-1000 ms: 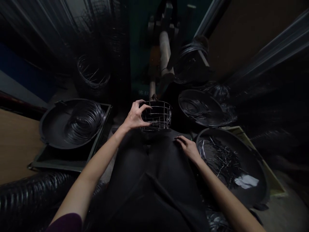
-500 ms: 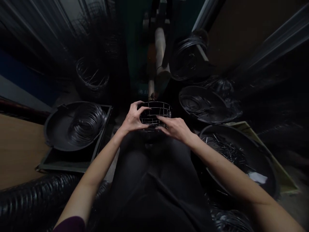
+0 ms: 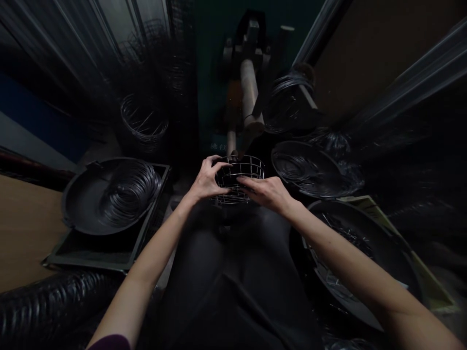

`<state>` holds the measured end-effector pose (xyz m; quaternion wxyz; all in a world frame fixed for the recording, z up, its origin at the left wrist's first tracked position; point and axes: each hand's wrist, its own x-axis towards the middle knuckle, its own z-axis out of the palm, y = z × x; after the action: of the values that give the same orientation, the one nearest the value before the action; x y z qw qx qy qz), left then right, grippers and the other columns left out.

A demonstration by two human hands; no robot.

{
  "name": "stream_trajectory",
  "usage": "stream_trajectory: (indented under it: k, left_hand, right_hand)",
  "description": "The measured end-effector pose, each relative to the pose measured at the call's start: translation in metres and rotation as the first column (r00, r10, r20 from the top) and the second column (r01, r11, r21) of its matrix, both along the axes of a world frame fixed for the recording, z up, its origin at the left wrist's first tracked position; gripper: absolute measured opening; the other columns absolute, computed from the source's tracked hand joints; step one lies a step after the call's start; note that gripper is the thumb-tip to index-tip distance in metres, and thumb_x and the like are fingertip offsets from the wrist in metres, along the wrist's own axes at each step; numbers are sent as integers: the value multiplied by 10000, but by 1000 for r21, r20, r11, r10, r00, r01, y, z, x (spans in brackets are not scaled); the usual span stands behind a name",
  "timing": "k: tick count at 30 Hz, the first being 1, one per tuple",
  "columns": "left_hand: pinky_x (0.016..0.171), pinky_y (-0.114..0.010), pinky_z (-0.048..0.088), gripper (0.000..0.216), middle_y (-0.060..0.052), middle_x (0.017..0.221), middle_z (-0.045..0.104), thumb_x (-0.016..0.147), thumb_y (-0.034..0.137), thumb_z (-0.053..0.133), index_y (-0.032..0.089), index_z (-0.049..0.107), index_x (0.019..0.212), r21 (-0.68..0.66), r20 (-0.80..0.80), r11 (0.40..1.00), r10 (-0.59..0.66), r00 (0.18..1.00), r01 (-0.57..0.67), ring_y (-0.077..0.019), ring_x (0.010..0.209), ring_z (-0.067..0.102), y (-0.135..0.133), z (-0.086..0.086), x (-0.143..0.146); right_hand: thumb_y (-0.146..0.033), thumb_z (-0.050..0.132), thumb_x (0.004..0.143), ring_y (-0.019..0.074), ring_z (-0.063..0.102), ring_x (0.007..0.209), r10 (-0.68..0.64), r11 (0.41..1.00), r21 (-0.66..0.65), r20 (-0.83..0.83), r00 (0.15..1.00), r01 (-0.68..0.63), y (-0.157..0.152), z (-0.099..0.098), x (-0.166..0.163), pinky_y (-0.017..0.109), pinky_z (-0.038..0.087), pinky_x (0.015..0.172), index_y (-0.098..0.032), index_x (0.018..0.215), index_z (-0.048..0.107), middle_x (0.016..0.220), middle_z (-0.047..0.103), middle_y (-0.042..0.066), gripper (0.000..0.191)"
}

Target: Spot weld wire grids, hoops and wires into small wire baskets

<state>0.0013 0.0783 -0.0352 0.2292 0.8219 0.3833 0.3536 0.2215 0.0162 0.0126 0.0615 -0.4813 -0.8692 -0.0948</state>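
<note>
the green machine [image 3: 209, 82] stands before you. close in front of it is the round wire basket [image 3: 250, 167], shiny and open-meshed. your left hand [image 3: 206, 181] grips its left side. your right hand [image 3: 270, 192], apart from it one second ago, is now at its near side; i cannot tell what it pinches. pale characters [image 3: 218, 146] are too dim for reading.

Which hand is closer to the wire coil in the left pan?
Left. The left hand is to the right of the coil, at the left side of the wire basket; the right hand is farther right, at the basket's right side.
</note>
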Motion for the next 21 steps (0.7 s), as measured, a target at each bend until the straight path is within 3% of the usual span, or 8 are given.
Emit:
stream_trajectory:
  k: [10, 15, 21]
  left_hand:
    - [1102, -488, 419, 694, -103, 1293, 442, 564, 325, 872, 233, 612, 1201, -17, 16, 1000, 7, 1000, -6, -309, 1267, 464, 14, 0, 0]
    - [1090, -472, 434, 690, -83, 1244, 491, 548, 358, 884, 236, 628, 1177, -50, 59, 999, 8, 998, -5, -284, 1222, 508, 16, 1, -1]
    - [1086, -468, 439, 717, -90, 1220, 514, 505, 360, 901, 220, 650, 1162, -61, 63, 998, 33, 997, -29, -285, 1216, 524, 33, 5, 3]
  right_hand:
    - [-352, 517, 967, 163, 727, 816, -14, 1000, 9, 8, 1000, 14, 16, 5, -3, 231, 418, 512, -271, 1238, 659, 1108, 737, 14, 317]
    - [-352, 531, 968, 149, 715, 878, -43, 999, 28, -151, 988, 47, 8, -4, 5, 215, 459, 602, -268, 1256, 645, 1107, 741, 12, 320]
    - [-305, 518, 961, 130, 654, 822, -184, 971, 78, -363, 913, 227, 10, -19, 8, 215, 452, 624, -220, 1005, 723, 1106, 703, 53, 226]
